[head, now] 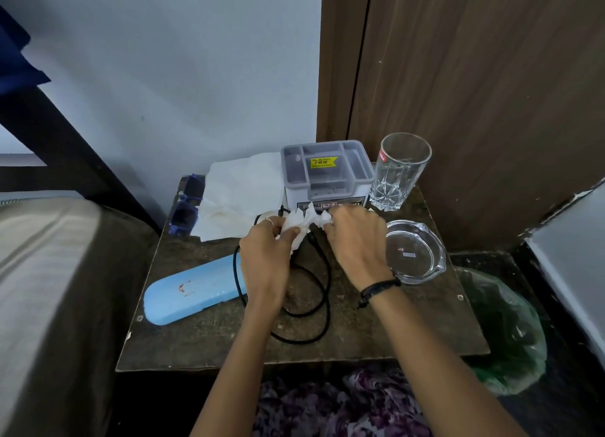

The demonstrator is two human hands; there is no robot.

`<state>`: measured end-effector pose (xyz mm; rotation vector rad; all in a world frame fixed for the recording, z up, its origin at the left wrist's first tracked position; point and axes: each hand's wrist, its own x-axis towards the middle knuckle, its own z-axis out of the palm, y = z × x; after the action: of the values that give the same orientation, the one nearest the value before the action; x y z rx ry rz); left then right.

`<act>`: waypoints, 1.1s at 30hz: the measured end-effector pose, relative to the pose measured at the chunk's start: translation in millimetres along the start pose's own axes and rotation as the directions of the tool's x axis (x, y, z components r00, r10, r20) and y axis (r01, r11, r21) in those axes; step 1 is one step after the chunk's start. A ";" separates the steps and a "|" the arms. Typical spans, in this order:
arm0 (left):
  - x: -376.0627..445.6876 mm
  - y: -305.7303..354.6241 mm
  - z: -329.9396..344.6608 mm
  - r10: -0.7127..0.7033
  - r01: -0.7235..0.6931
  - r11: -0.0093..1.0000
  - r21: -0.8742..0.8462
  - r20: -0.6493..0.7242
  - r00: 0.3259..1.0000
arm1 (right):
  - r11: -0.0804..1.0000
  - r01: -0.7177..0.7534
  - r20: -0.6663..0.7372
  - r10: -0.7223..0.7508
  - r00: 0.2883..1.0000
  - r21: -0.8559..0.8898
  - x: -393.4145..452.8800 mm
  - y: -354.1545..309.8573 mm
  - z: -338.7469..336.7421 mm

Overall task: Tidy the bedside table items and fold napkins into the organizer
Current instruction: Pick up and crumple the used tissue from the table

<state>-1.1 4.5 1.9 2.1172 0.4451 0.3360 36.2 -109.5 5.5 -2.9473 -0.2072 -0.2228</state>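
A crumpled white napkin [306,222] hangs between both hands just above the dark bedside table [209,341]. My left hand [266,256] pinches its left end and my right hand [355,240] pinches its right end. Right behind the napkin stands the grey compartment organizer [325,174] with a yellow price sticker. More white napkins [239,194] lie loosely spread to the organizer's left. A black cable [319,292] loops on the table under my hands.
A light blue case [193,289] lies at the table's left front. Blue sunglasses [186,207] sit at the back left. A tall drinking glass [397,171] and a glass ashtray [414,251] stand at the right. A green plastic bag [510,335] lies beside the table; a bed is left.
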 end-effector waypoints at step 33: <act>-157.6 142.1 212.6 -0.072 0.176 0.974 -0.142 0.545 0.836 | 0.487 -0.544 0.103 0.673 0.732 0.683 -143.6 275.1 -60.4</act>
<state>-31.2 -294.3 -5.4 1.8792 0.2046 -0.2877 -71.0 -406.7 -4.5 -2.0506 0.6694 -0.2351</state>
